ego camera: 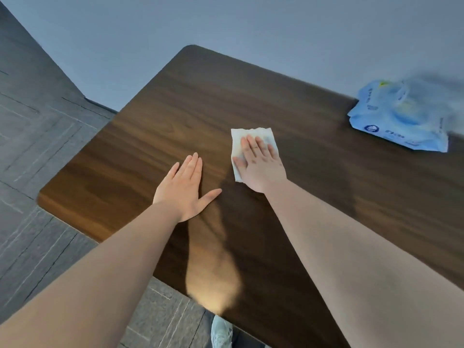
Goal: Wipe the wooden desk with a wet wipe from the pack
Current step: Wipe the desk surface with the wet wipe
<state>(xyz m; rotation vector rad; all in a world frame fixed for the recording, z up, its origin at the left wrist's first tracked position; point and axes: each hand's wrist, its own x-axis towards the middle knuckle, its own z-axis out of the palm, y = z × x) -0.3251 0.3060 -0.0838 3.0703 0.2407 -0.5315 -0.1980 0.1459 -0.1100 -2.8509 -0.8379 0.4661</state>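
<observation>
The dark wooden desk point(155, 126) fills the middle of the view. A white wet wipe point(263, 134) lies spread flat on it, and my right hand point(261, 167) presses down on the wipe with flat fingers, covering its lower right part. My left hand point(184, 192) rests flat on the bare wood to the left of the wipe, fingers together, thumb out, holding nothing. The blue wipe pack point(401, 116) lies at the far right of the desk, close to the wall.
A grey wall point(251, 26) runs along the desk's far edge. Grey tiled floor point(37, 126) lies to the left and below the desk's rounded left edge. A light shoe point(221, 332) shows at the bottom by the near edge.
</observation>
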